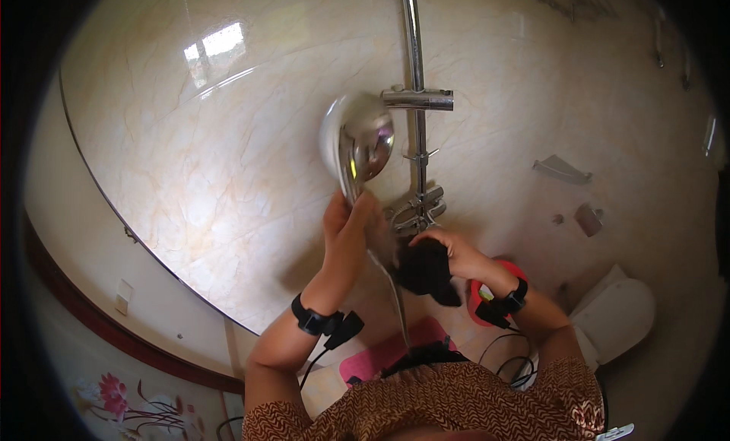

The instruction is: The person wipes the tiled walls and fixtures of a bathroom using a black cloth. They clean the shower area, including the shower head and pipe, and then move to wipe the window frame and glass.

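Chrome handheld showerhead (369, 146) is pointing head-up, the left hand's (350, 224) fingers wrapping its handle (348, 181), near the wall slider bracket (435, 100). The right hand's (458, 255) fingers are pinching black cloth (426, 272). A slick grip or tugging hose (399, 308) could be sending it against the wall (251, 152).

I count: two hands (353, 220), one shower head (363, 148), two wristbands (310, 317), one toilet (623, 315), apparently one dark cloth (426, 270).

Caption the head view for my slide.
Left hand holds a chrome shower head, right hand a dark cloth-like bundle, before a marbled wall.
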### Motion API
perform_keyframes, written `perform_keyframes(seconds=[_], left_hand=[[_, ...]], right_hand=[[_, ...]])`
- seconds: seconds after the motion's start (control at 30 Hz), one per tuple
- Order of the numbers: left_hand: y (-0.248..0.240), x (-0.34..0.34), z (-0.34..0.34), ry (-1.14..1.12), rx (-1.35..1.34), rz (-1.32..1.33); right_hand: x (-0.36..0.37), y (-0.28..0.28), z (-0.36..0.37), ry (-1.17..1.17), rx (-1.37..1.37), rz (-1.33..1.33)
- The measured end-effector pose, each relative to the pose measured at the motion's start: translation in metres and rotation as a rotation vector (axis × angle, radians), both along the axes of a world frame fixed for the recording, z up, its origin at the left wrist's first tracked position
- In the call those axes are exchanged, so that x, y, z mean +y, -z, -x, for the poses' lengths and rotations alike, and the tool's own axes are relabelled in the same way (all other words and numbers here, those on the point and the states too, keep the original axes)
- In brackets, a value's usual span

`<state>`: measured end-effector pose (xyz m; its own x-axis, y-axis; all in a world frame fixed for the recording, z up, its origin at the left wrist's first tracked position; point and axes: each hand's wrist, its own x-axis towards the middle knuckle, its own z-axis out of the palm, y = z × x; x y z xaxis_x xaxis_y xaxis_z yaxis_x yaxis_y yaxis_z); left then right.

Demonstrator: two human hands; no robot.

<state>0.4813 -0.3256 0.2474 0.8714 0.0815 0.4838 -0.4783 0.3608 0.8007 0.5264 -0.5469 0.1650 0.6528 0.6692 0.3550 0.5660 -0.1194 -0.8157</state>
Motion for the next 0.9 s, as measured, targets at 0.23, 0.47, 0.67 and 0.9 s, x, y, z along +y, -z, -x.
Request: perform_keyframes(seconds=[0.23, 0.47, 0.67, 0.9], left_hand=[[-0.034, -0.029, -0.022, 0.157, -0.153, -0.235], [-0.02, -0.06, -0.039, 0.078, -0.279, -0.403], [-0.027, -0.075, -0.055, 0.233, -0.279, -0.409], [-0.037, -0.082, -0.049, 0.123, -0.525, -0.502]], right_hand=[[-0.005, -0.042, 0.034, 0.153, -0.238, -0.092], [-0.003, -0.094, 0.035, 0.241, -0.091, -0.499], [-0.015, -0.097, 0.03, 0.401, -0.274, -0.297], [0.0, -0.109, 0.034, 0.414, -0.259, -0.41]])
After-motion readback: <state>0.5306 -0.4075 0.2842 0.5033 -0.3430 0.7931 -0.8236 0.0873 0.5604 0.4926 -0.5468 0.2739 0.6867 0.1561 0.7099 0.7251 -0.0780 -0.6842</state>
